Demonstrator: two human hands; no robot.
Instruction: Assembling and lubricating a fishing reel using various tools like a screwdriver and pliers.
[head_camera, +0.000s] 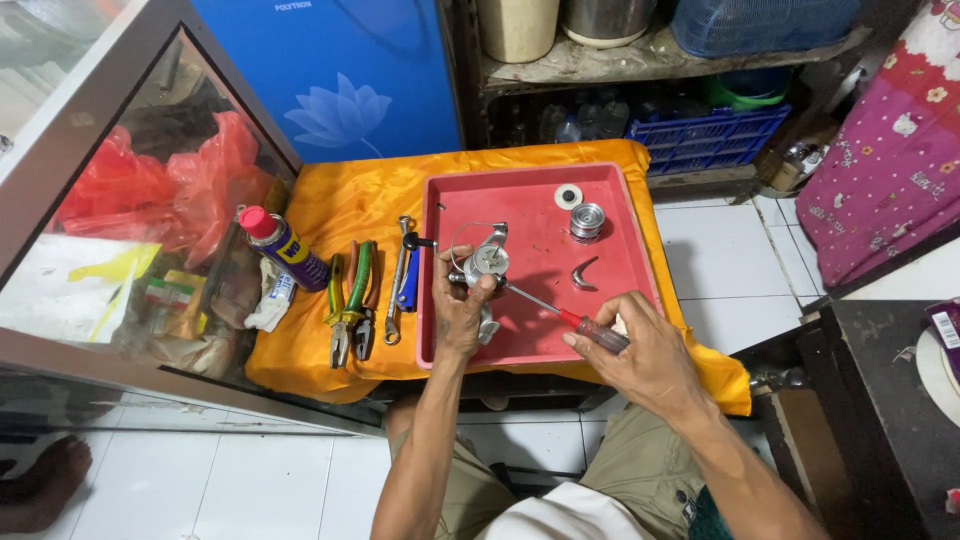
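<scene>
My left hand (460, 310) grips a silver fishing reel body (487, 261) over the red tray (530, 195). My right hand (640, 355) holds a red-handled screwdriver (590, 328), whose thin shaft runs up-left with its tip against the reel. In the tray lie a metal spool (587, 221), a small white ring (568, 196) and a curved dark handle piece (583, 274). The tray rests on an orange cloth (350, 195) over a low table.
Left of the tray lie pliers with green-yellow grips (350, 300), a wrench (397, 280) and a blue-handled tool (409, 285). A spray can with a red cap (283, 246) and a rag (272, 300) sit at the cloth's left edge. A glass cabinet (120, 230) stands left, blue crates (700, 135) behind.
</scene>
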